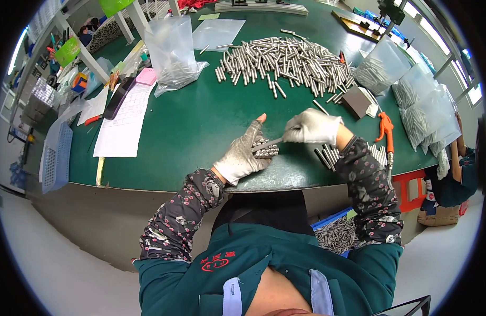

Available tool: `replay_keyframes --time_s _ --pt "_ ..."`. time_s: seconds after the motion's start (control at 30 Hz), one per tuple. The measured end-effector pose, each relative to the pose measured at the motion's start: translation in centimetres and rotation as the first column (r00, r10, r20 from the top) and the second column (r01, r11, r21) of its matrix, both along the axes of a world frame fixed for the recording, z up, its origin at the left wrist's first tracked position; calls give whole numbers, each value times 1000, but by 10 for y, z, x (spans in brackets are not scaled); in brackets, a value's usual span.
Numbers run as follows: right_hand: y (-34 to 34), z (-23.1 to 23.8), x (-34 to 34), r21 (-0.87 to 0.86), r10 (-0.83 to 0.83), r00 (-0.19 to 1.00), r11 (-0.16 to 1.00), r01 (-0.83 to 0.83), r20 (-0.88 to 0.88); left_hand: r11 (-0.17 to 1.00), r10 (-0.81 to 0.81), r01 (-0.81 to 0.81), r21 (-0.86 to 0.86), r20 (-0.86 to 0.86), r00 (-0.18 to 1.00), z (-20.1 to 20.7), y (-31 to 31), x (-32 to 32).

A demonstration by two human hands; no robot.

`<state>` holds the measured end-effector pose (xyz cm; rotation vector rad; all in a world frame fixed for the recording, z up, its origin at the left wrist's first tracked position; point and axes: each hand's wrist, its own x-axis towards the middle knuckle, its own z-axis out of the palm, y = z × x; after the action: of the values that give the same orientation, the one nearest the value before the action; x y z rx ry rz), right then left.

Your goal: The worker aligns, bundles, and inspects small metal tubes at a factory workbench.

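1. The left hand [242,155], gloved with the thumb tip bare, is curled around a bundle of metal pins [265,153]; its thumb points up and away from the bundle. The pins' round ends face to the right, toward the other hand.
2. The right hand [312,127], also gloved, is drawn into a pinch, its fingertips together on a slim grey piece [272,142] that reaches left to the bundle. Whether this is a flat strip or another pin, I cannot tell.
3. The step in hand looks to be work at the ends of the gathered pins, with the left hand as holder and the right hand as the working one.
4. The next move seems to call for a firm left grip, so that no pin slides out, and a light, well-aimed right pinch along the ends.
5. Both hands are above the near part of the green surface [185,131]. A large pile of loose pins [285,60] lies beyond them, and a short row of pins [327,156] lies just below and right of the right hand.
6. Farther right of the right hand lies an orange air gun [386,129].
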<state>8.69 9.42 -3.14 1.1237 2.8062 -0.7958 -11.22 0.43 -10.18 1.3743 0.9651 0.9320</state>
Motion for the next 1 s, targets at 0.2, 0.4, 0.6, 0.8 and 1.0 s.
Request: replay_keyframes --time_s 0.2,0.4,0.6,0.8,1.0 --pt "-1 20 2 53 -66 995 996 70 -72 999 -8 9 -43 15 1000 -4 1 -3" --pt "18 9 23 149 -172 983 976 162 62 999 12 -10 34 -80 997 3 3 1" --pt "4 -3 3 -90 -95 994 992 89 -60 1000 16 -16 -10 -50 999 -2 1 -2" --pt "-8 10 -1 -76 -59 996 996 53 -73 991 -24 29 -131 42 999 0 2 -3" --pt "0 3 20 70 -237 971 969 239 -28 1000 -7 7 -11 -47 999 -1 3 3"
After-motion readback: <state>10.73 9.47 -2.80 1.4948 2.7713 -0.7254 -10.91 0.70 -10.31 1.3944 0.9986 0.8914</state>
